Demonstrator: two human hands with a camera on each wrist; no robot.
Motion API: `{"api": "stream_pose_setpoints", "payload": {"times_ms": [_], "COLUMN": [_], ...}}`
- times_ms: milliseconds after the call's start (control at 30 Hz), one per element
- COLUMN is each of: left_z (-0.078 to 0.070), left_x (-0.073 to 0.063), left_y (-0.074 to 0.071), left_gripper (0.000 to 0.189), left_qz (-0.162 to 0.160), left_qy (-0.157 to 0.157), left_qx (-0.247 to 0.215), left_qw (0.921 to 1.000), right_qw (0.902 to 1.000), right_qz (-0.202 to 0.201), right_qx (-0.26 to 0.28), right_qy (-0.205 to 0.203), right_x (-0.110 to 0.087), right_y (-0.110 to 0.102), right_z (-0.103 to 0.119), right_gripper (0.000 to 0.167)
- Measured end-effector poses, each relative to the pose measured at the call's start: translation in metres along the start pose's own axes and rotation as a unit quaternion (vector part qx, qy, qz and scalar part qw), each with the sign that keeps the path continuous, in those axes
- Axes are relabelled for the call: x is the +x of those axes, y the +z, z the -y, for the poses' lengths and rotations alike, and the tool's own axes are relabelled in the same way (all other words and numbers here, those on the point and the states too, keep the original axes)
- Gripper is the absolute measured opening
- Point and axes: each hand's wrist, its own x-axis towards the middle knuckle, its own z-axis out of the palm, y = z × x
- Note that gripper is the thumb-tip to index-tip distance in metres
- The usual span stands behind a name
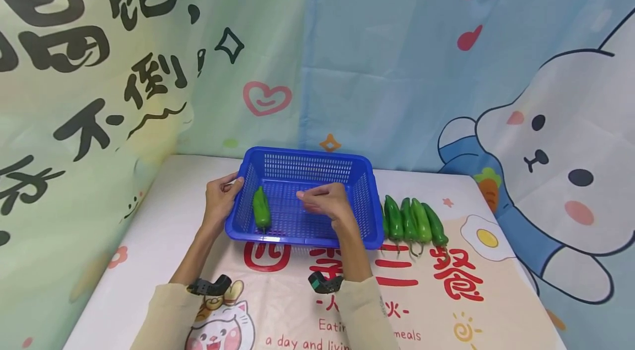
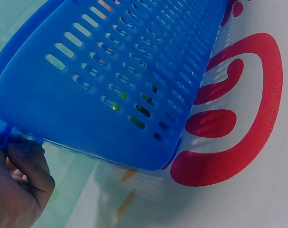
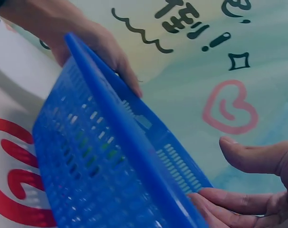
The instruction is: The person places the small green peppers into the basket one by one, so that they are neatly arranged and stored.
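Note:
A blue perforated plastic basket [image 1: 302, 241] sits on the table, with one green pepper [image 1: 261, 211] lying inside near its left end. My left hand [image 1: 220, 201] grips the basket's left rim, its thumb over the edge; in the left wrist view that hand [image 2: 23, 183] is at the rim's corner. My right hand [image 1: 328, 201] is over the inside of the basket and holds nothing. Its thumb stands apart from its fingers [image 3: 234, 204] in the right wrist view. Through the basket's slots, bits of green show in both wrist views.
Several green peppers [image 1: 420, 221] lie side by side just right of the basket, the leftmost partly hidden by it. A printed cloth [image 1: 426, 322] covers the table. Behind stands a printed curtain [image 1: 377, 63], close to the basket's far side.

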Motion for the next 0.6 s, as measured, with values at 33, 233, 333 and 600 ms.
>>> {"api": "stream_pose_setpoints", "payload": {"times_ms": [33, 233, 333, 600], "left_z": [0.000, 0.000, -0.001, -0.001], "left_x": [0.000, 0.000, -0.001, -0.001], "left_y": [0.000, 0.001, 0.001, -0.001], "left_gripper": [0.046, 0.046, 0.046, 0.046], "left_qz": [0.002, 0.002, -0.001, -0.001], "left_qy": [-0.001, -0.005, -0.006, -0.002], "left_qx": [-0.001, 0.001, -0.001, -0.003], "left_qw": [1.0000, 1.0000, 1.0000, 1.0000], "right_qw": [1.0000, 0.9998, 0.9998, 0.9994], "right_qz": [-0.003, -0.015, -0.009, 0.010], "right_qx": [-0.003, -0.009, -0.012, -0.003], "right_qy": [0.000, -0.002, -0.012, -0.034], "right_x": [-0.001, -0.003, -0.004, -0.009], "right_y": [-0.003, -0.019, -0.027, -0.048], "right_z": [0.000, -0.001, -0.001, 0.000], "right_gripper": [0.036, 0.036, 0.037, 0.038]}}
